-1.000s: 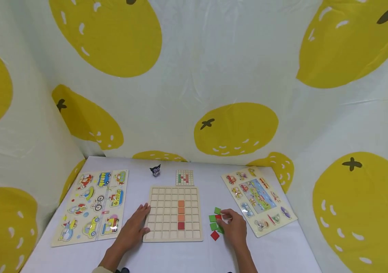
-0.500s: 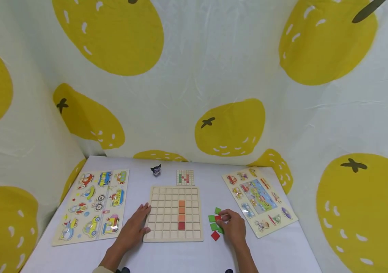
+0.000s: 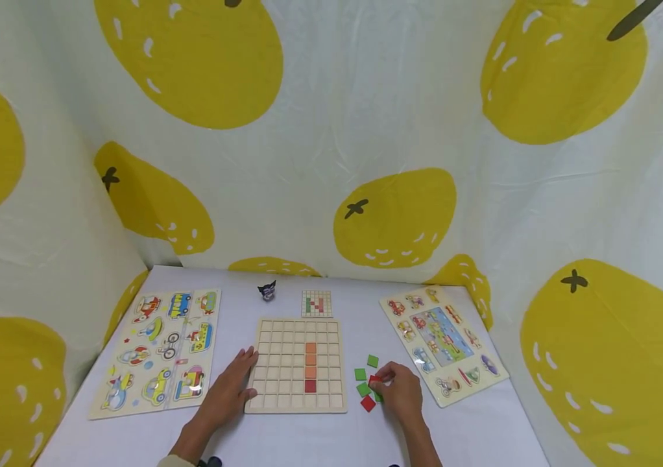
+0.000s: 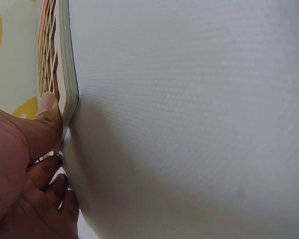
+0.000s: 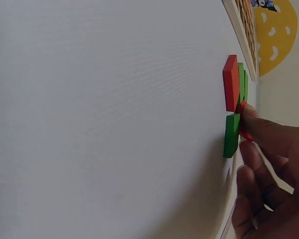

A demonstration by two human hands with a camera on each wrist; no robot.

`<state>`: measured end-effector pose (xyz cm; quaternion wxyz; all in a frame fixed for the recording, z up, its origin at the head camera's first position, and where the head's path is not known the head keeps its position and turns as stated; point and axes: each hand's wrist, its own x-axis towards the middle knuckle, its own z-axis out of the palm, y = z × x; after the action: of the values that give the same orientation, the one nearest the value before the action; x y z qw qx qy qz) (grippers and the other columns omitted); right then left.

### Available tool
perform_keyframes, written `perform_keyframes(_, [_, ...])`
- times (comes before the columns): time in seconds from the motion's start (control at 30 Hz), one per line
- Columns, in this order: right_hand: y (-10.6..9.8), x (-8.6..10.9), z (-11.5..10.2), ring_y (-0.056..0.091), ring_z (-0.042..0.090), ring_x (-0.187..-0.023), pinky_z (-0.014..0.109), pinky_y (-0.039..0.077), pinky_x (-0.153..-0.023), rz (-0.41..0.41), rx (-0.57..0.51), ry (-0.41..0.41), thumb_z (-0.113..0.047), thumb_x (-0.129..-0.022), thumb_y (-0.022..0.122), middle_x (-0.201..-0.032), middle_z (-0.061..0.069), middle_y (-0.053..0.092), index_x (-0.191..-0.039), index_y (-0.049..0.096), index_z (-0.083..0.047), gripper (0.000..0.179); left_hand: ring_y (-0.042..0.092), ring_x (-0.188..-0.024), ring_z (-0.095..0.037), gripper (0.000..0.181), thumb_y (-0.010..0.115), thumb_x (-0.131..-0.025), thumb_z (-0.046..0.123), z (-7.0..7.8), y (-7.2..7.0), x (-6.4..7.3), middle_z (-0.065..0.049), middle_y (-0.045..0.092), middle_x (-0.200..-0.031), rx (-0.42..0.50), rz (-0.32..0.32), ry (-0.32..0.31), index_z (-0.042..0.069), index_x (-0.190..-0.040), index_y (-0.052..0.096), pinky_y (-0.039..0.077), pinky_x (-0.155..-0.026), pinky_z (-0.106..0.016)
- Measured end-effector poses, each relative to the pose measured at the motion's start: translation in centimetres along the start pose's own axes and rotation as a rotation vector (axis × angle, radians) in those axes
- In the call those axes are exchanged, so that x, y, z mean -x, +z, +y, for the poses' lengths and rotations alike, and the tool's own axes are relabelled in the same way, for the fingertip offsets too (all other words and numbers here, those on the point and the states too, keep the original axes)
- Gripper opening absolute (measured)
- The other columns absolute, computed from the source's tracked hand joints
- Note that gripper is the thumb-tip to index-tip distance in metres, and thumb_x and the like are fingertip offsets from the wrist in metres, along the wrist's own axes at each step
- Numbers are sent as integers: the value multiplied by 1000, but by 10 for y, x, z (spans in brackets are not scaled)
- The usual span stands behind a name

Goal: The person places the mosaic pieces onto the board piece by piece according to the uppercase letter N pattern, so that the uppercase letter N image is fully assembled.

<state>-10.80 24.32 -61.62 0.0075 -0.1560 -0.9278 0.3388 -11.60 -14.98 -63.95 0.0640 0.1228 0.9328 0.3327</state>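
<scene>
Straight, relaxed fingers of my left hand (image 3: 228, 392) rest against the left side of a wooden grid board (image 3: 325, 405). In the left wrist view the thumb (image 4: 49, 117) touches the board's edge. One column of the board holds several orange tiles (image 3: 311, 360) above a red one (image 3: 310, 386). To the right, my right hand (image 3: 401, 392) pinches a red square tile (image 3: 374, 380) between thumb and fingers, the tile slightly tilted. Around it lie several green tiles (image 3: 361, 374) and another red tile (image 3: 368, 403). One green tile is partly hidden by the hand.
A small pattern card (image 3: 316, 303) lies behind the board, with a dark little figurine (image 3: 267, 291) to its left. Vehicle picture puzzles flank the board: one on the left (image 3: 150, 353), one angled on the right (image 3: 442, 347). Lemon-print cloth (image 3: 285, 207) hangs around the table.
My right hand has shifted slightly toward me, drawing the red tile away from the green tiles beside it and tilting it. My left hand has stayed at the board.
</scene>
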Motion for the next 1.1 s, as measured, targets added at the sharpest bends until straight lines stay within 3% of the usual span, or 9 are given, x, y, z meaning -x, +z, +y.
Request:
perform_keyframes(0.13, [-1, 2, 1, 56, 14, -69, 27, 40, -60, -7, -46, 16, -13, -83, 90, -75, -3, 69, -83, 75, -15, 15, 22, -165, -37, 84, 80, -93, 11, -1, 1, 0, -10, 30, -176, 7, 1, 3, 8, -165, 37, 24, -132, -57])
perform_keyframes(0.23, [0, 5, 0, 56, 14, -70, 25, 42, -62, -19, -86, 19, -9, -89, 83, -77, -2, 67, -93, 77, -14, 9, 23, -165, -38, 83, 80, -93, 11, 0, 1, 0, -10, 31, -175, 9, 7, 7, 8, -165, 38, 25, -132, -59])
perform_keyframes(0.37, [9, 10, -5, 55, 13, -72, 24, 43, -62, 2, -129, -14, -4, -92, 78, -80, -1, 65, -104, 78, -17, 17, 23, -165, -37, 82, 79, -94, 11, 0, 1, 1, -10, 31, -175, -4, 1, 2, 8, -165, 38, 25, -132, -58])
perform_keyframes(0.53, [23, 22, -25, 53, 11, -69, 22, 42, -57, 11, -174, -70, -5, -92, 79, -78, -2, 63, -103, 75, -18, 18, 24, -165, -37, 82, 79, -94, 11, 1, 0, 2, -10, 31, -176, -4, 3, -8, 9, -165, 38, 26, -132, -58])
perform_keyframes(0.73, [40, 32, -50, 53, 11, -67, 20, 42, -58, -34, -214, -100, -8, -91, 81, -76, -4, 64, -101, 72, -19, 18, 22, -165, -37, 83, 79, -94, 11, 1, 1, 0, -9, 30, -176, 3, -1, -14, 10, -166, 37, 25, -132, -59])
perform_keyframes(1.1, [74, 29, -80, 54, 7, -66, 20, 43, -56, -103, -255, -171, -11, -90, 83, -74, -8, 64, -99, 72, -21, 17, 24, -165, -37, 84, 80, -94, 12, 0, 2, 1, -8, 31, -176, -10, 6, -5, 11, -166, 37, 26, -131, -59])
